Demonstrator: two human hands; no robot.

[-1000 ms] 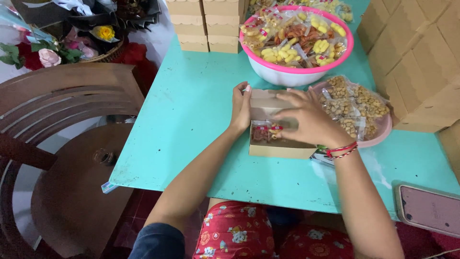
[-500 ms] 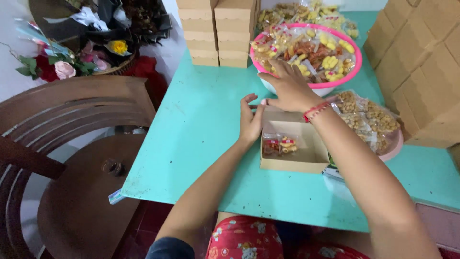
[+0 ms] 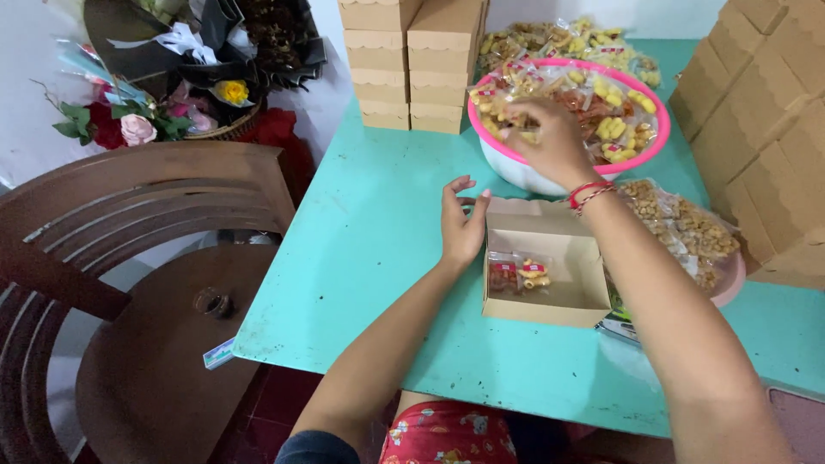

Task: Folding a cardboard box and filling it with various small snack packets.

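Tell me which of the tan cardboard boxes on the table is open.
The small box in front of the person, steadied by the left hand. Its top is open, showing two snack packets inside. The stacked boxes at the far edge are all closed.

Red string bracelet (image 3: 591, 192), dark blue sleeve (image 3: 316, 448), red floral trousers (image 3: 447, 434).

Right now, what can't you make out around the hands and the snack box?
- Head view: right hand fingertips sink among packets in the pink bowl; whether they grip one is hidden.
- Open box: the right forearm covers its right wall.
- Left hand blocks the box's left outer side.
- Tray of nut packets: partly behind the forearm.
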